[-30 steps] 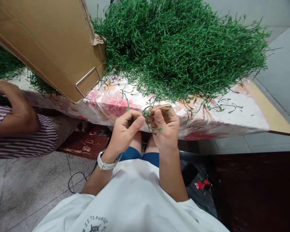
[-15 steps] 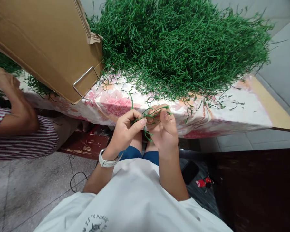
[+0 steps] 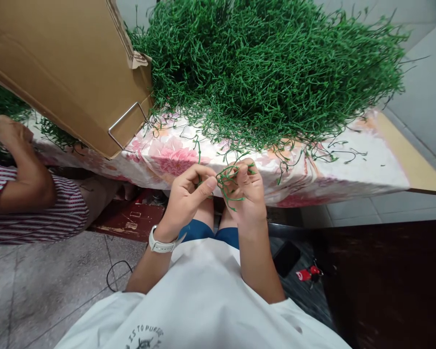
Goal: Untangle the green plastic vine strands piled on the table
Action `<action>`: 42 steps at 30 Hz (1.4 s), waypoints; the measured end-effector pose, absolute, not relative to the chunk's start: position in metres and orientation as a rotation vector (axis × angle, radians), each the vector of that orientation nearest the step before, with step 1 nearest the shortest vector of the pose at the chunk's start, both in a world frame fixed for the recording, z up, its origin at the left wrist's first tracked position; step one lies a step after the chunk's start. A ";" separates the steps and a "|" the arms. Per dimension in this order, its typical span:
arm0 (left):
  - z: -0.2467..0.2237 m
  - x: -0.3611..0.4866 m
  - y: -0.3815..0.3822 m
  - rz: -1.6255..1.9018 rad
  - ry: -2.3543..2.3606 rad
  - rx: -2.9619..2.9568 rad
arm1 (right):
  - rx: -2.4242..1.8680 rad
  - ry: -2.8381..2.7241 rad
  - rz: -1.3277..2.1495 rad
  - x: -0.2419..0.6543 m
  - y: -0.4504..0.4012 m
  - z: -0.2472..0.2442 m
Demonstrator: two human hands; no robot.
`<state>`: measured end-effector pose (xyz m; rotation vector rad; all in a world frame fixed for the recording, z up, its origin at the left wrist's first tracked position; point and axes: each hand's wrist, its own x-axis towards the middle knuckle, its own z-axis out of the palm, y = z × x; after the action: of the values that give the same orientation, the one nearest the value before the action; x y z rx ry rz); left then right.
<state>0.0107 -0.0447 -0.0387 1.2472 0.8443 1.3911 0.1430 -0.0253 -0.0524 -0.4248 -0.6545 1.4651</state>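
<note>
My left hand [image 3: 191, 191] has its thumb and fingers closed in a pinch on thin green plastic stems [image 3: 229, 180], which look like artificial greenery. The stems fan out to the right, across to my right hand [image 3: 247, 189]. That hand's thumb and fingers are pinched on the same stems, palm toward me. Both hands are close together over my lap, just at the near edge of the table. Behind them a big tangled heap of the same green stems [image 3: 276, 72] lies on the flowered tablecloth [image 3: 174, 155], with loose pieces along its front.
A cardboard box [image 3: 69, 63] with a bent metal wire handle [image 3: 125, 123] stands at the left. Past it, a co-worker's hand [image 3: 9, 131] is near more greenery. A dark phone [image 3: 287, 258] and red-tagged keys [image 3: 308, 274] lie low on the right.
The stems between my hands have shifted and spread, their lower tips swinging slightly right. My fingers have moved a little on them. The co-worker's hand at the left has moved slightly.
</note>
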 end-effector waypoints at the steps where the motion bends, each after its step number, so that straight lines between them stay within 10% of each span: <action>1: -0.037 0.012 -0.046 1.383 0.858 1.256 | -0.435 -0.655 1.451 0.143 -0.025 -0.053; 22: -0.028 0.012 -0.056 1.009 0.524 0.865 | -0.220 -0.604 1.779 0.147 -0.028 -0.052; 35: -0.006 -0.016 -0.057 1.422 0.673 0.887 | -0.598 -0.480 0.847 0.208 -0.018 -0.043; 42: -0.011 -0.012 -0.042 1.546 0.800 1.060 | -0.542 -0.582 1.078 0.203 -0.025 -0.048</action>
<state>-0.0123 -0.0422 -0.0108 1.0603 0.7998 1.5461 0.2033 -0.0250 -0.0480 -0.5416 -0.5822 1.0781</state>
